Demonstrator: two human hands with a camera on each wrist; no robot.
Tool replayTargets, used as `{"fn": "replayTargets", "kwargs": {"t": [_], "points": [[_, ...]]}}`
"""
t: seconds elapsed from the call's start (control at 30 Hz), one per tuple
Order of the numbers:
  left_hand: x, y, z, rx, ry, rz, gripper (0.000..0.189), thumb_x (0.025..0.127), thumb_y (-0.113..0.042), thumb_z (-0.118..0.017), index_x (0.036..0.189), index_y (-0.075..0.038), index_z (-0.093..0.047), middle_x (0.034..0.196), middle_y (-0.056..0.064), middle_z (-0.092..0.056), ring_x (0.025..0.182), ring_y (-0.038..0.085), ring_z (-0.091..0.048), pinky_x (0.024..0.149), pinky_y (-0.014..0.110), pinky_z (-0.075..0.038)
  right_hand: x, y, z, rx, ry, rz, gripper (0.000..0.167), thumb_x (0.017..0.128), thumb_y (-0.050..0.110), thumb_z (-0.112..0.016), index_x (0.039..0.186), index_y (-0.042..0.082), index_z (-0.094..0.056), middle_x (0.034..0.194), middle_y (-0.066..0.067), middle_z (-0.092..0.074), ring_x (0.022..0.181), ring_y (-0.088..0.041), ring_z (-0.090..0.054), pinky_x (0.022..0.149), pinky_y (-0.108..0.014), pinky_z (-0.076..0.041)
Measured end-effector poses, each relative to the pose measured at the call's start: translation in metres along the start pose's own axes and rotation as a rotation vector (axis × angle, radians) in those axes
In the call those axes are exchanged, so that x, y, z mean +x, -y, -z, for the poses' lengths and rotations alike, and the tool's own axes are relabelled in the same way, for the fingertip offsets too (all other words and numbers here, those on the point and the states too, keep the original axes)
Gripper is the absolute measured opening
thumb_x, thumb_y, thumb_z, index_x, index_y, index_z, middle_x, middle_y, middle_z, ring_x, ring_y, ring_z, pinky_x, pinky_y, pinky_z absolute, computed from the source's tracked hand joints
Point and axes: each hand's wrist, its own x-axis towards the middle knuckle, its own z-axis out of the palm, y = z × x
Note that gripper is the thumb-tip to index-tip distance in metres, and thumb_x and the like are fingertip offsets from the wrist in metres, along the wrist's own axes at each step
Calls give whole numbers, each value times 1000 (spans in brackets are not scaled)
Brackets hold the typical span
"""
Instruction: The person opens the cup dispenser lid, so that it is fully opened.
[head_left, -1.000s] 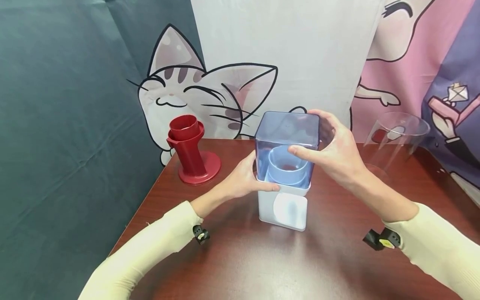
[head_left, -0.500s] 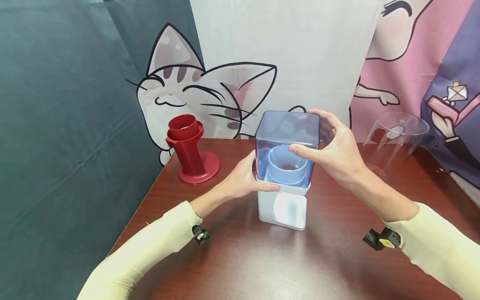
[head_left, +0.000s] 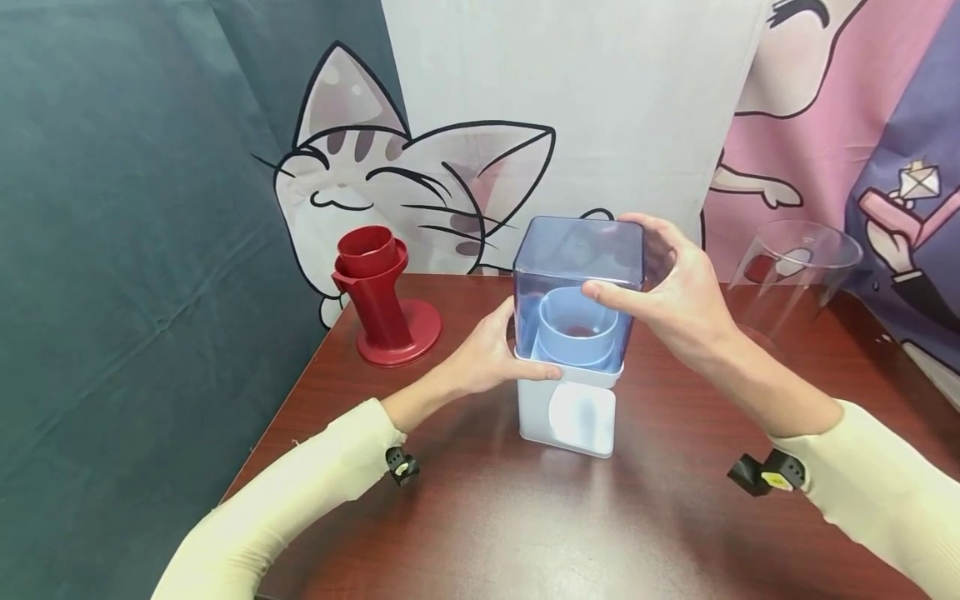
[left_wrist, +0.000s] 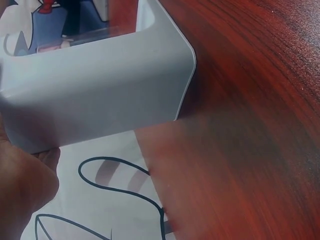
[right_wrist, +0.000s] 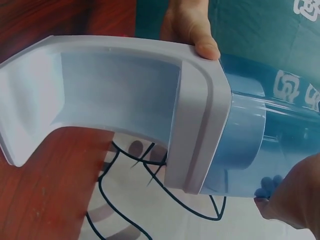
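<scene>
A white C-shaped dispenser stand (head_left: 534,417) stands upright on the table, topped by a see-through blue square cover (head_left: 577,250). Through the cover a light blue ring (head_left: 577,346) shows. My left hand (head_left: 487,358) grips the stand's white upper block from the left, thumb across its front. From the right, my right hand (head_left: 678,292) holds the cover, thumb on the front face and fingers behind. The right wrist view shows the open bay of the stand (right_wrist: 120,92) and the cover's lower edge meeting the white block. Fingertips behind the stand are partly hidden in the head view.
A red plastic stand (head_left: 386,308) with a round base is at the back left of the brown table (head_left: 465,500). A clear, wide-mouthed container (head_left: 795,275) stands at the back right. Printed cloth with a cat hangs behind; a dark green curtain (head_left: 135,292) borders the left.
</scene>
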Motion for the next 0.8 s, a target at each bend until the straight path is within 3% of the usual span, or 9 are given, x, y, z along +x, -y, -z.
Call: {"fn": "replayTargets", "kwargs": {"t": [0.23, 0.47, 0.7, 0.8], "points": [[-3, 0, 1, -4, 0, 2, 87, 77, -19, -97, 149, -19, -47, 131, -4, -66, 116, 17, -65, 101, 43, -56, 0, 1, -2, 9, 13, 4, 75, 85, 10, -89, 150, 11, -52, 135, -7, -64, 118, -18, -64, 97, -19, -52], [-3, -1, 0, -6, -3, 3, 88, 76, -17, -97, 148, -17, -47, 132, -2, -66, 116, 16, -65, 100, 39, -57, -4, 7, -4, -6, 1, 71, 81, 79, 4, -92, 149, 15, -53, 135, -7, -64, 119, -18, -64, 86, -19, -58], [-4, -2, -2, 13, -14, 24, 87, 77, -20, -96, 149, -16, -47, 132, -1, -65, 117, 16, -64, 104, 43, -54, -4, 8, -1, 82, -39, 38, 72, 84, 3, -88, 148, 13, -55, 133, -9, -64, 115, -21, -63, 94, -18, -53], [-4, -3, -2, 13, -19, 33, 88, 77, -21, -97, 149, -15, -47, 134, 0, -65, 119, 15, -63, 107, 39, -53, -4, 9, 2, 128, -48, 32, 70, 85, 2, -87, 147, 13, -56, 132, -9, -64, 115, -22, -63, 95, -17, -52]]}}
